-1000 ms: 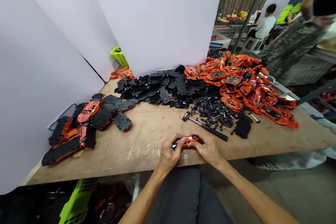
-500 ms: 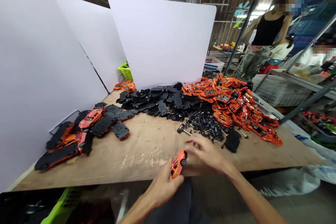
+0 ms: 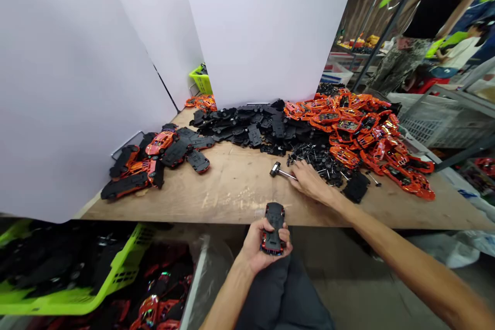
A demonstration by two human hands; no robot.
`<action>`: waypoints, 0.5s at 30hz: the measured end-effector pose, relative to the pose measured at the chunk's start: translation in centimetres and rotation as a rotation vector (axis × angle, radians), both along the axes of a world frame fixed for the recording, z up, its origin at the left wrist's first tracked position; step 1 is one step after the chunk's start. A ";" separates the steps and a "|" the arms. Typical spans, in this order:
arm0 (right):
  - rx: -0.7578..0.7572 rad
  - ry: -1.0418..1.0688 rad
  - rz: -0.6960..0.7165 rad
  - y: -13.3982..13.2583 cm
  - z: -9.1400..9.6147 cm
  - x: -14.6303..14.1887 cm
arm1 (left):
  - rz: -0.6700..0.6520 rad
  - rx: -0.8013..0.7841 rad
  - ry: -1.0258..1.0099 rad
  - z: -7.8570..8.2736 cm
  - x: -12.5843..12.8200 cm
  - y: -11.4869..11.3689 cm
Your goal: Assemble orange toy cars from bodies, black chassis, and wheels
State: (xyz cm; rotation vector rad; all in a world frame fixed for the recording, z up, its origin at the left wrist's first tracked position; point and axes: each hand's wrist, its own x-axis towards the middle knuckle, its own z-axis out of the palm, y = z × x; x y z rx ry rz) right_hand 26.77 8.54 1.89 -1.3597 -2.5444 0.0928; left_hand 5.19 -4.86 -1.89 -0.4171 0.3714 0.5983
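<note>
My left hand [image 3: 255,247] is closed around a toy car [image 3: 275,221] near the table's front edge. The car's black underside faces up, with orange-red body edges showing at its sides. My right hand [image 3: 309,181] is at the handle end of a small hammer [image 3: 276,169], its fingers closed over the grip. The hammer lies on the table with its dark and silver head pointing left. Just beyond my right hand is a heap of black wheels on metal axles [image 3: 319,160]. A black chassis plate [image 3: 356,187] lies to the right of that hand.
Orange car bodies [image 3: 348,124] are heaped at the right and black chassis [image 3: 240,124] at the back. Several cars [image 3: 154,160] lie at the left. White panels [image 3: 266,31] border the wooden table [image 3: 228,180]. A green basket [image 3: 112,281] stands below left. A person [image 3: 429,20] stands back right.
My left hand has turned the car from orange side to black underside up. My right hand has left the car and moved onto the hammer handle. The view has tilted down.
</note>
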 end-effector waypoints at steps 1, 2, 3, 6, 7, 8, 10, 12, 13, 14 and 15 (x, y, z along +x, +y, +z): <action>-0.021 0.015 0.013 -0.9 0.5 0.0 | -0.006 -0.013 -0.012 0.1 0.0 0.0; -0.054 0.048 0.034 -2.0 1.0 0.0 | -0.014 -0.023 -0.028 0.2 -0.1 0.1; -0.094 0.101 0.068 -3.3 1.5 0.1 | -0.021 -0.031 -0.043 0.3 -0.1 0.1; -0.216 0.269 0.202 -6.9 2.6 0.6 | -0.036 -0.040 -0.078 0.3 -0.3 0.3; -0.232 0.310 0.220 -7.9 2.7 0.8 | -0.038 -0.040 -0.086 0.3 -0.3 0.3; -0.220 0.349 0.199 -8.6 2.8 0.9 | -0.039 -0.038 -0.093 0.2 -0.4 0.4; -0.172 0.433 0.099 -9.5 2.5 0.9 | -0.043 -0.035 -0.106 0.1 -0.5 0.4; -0.169 0.459 0.069 -9.7 1.9 0.9 | -0.056 -0.038 -0.111 -0.1 -0.5 0.5; -0.196 0.428 0.097 -9.7 1.5 0.9 | -0.062 -0.045 -0.112 -0.1 -0.6 0.5; -0.226 0.387 0.131 -9.7 1.1 1.0 | -0.067 -0.055 -0.113 -0.2 -0.6 0.5; -0.238 0.369 0.139 -9.8 0.8 1.1 | -0.069 -0.063 -0.115 -0.2 -0.7 0.5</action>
